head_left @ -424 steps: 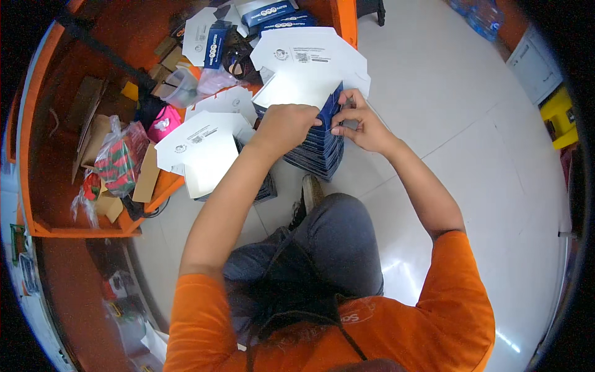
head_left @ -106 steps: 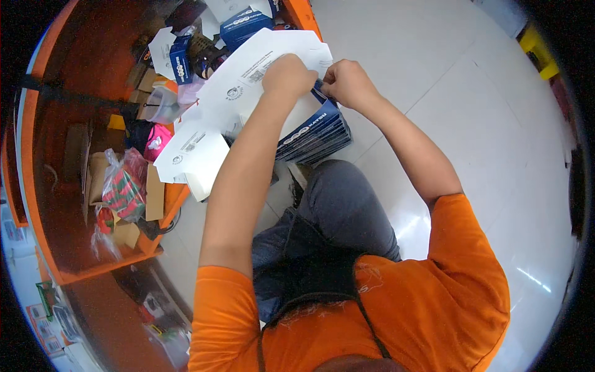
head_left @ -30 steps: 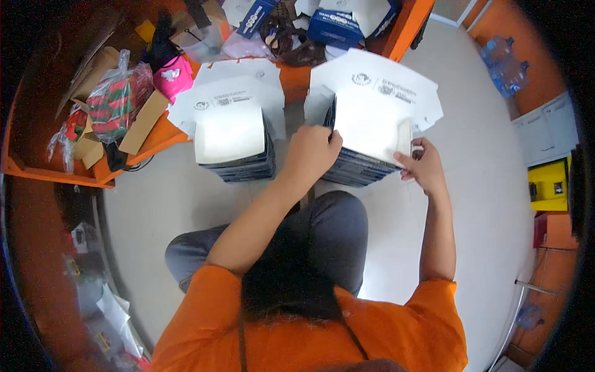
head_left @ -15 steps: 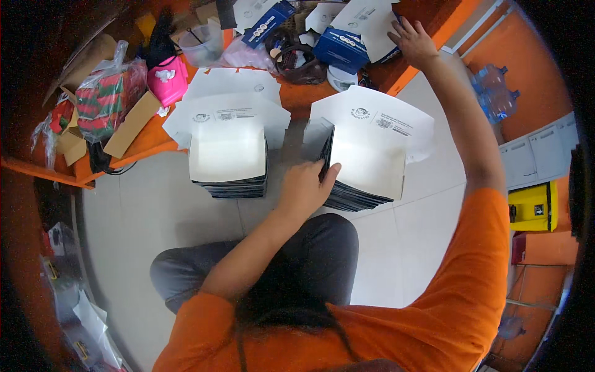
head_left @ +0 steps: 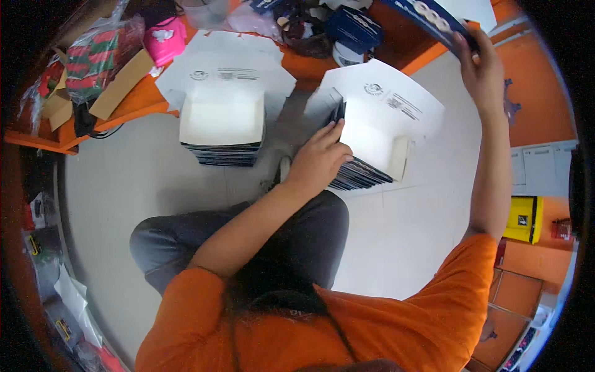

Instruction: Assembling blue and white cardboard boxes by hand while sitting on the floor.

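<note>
Two stacks of nested cardboard food boxes stand on the floor before me, white inside and dark blue outside, their lids folded back. At the left stack (head_left: 222, 121) neither hand is near. My left hand (head_left: 319, 158) grips the near left corner of the right stack (head_left: 369, 139), fingers along its side wall and thumb by the rim. Up at the right, my right hand (head_left: 482, 71) pinches the edge of another dark blue box (head_left: 427, 22) with a white inner face, partly cut off by the picture's upper edge.
An orange shelf (head_left: 412, 53) runs along the far side. On it are a pink cap-like item (head_left: 166, 42), an open carton (head_left: 124, 84) with a plastic-wrapped red and green bundle (head_left: 93, 62), a clear tub (head_left: 206, 12) and a blue box (head_left: 353, 30). Farther right stands a yellow case (head_left: 522, 220).
My right hand has lifted a blue box off the shelf and brought it right and nearer. The left hand stays at the right stack, which has turned slightly. The view has shifted.
</note>
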### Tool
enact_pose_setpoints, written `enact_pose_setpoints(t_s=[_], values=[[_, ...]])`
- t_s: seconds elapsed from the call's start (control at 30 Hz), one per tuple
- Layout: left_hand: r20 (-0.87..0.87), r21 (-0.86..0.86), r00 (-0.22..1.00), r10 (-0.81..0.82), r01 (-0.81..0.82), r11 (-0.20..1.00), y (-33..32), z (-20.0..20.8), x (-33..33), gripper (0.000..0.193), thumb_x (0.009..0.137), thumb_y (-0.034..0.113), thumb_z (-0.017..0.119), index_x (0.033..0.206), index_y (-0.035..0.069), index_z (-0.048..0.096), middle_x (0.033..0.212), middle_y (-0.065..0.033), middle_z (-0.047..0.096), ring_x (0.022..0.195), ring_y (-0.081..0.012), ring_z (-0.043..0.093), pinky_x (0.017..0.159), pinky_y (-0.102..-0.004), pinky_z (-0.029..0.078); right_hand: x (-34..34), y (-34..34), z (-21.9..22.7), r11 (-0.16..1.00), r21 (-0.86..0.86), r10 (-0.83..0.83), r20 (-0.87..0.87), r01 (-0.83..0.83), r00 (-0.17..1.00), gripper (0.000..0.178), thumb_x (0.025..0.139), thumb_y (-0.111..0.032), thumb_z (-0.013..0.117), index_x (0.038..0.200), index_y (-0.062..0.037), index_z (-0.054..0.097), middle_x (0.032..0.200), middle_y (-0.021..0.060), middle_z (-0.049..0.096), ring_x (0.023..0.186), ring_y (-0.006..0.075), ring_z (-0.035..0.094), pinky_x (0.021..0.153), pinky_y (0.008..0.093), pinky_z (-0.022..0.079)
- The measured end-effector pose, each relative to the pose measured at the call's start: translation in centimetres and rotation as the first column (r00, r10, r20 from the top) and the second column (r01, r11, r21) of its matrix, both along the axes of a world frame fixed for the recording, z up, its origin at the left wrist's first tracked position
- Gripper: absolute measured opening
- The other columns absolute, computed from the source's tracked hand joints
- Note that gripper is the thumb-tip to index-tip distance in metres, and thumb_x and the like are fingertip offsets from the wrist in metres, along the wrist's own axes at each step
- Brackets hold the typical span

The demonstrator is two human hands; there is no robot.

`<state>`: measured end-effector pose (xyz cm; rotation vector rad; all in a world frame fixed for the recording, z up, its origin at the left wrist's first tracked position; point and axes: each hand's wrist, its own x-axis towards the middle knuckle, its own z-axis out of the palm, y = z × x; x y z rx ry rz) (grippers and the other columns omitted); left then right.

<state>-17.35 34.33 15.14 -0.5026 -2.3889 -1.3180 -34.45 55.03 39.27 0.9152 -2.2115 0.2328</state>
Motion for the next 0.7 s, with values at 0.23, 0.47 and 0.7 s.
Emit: enact_pose_setpoints(t_s=[0.23,0.47,0.7], values=[[-0.128,-0.133,0.992,0.007,-0.024,0.991,0.1,-0.8,0.5,0.013,0.086,0.020,0.066,0.095,0.011,0.063,0.135,-0.0221,0.053,0.119,-0.0357,0.057,0.088,-0.0408,0.054,17.1,5.3,-10.1,0.983,-0.169,0.087,0.136,-0.064,0.987,0.013,0.085,-0.002,0.067,0.097,-0.0041,0.061,0.099,0.0105,0.065,0.105,0.0306,0.061,0.090,0.0394,0.048],[-0.030,-0.034,0.999,-0.026,0.025,0.999,-1.0,-0.2,0.7,0.023,0.084,0.022,0.070,0.099,0.007,0.063,0.132,-0.0206,0.056,0.108,-0.0365,0.062,0.086,-0.0412,0.053,18.1,6.7,-15.9,0.999,-0.011,-0.049,0.180,0.052,0.983,0.024,0.075,0.003,0.073,0.091,-0.0058,0.057,0.089,0.0098,0.061,0.101,0.0350,0.058,0.083,0.0447,0.049],[0.283,0.315,0.957,-0.063,-0.031,0.949,-1.0,1.3,2.1,0.057,0.082,0.016,0.076,0.132,0.005,0.052,0.133,-0.0197,0.057,0.120,-0.0329,0.058,0.104,-0.0401,0.046,18.6,4.9,-15.5,0.998,-0.055,0.036,0.298,-0.021,0.954,0.021,0.077,0.003,0.072,0.089,-0.0044,0.057,0.085,0.0104,0.061,0.100,0.0353,0.058,0.082,0.0443,0.048]])
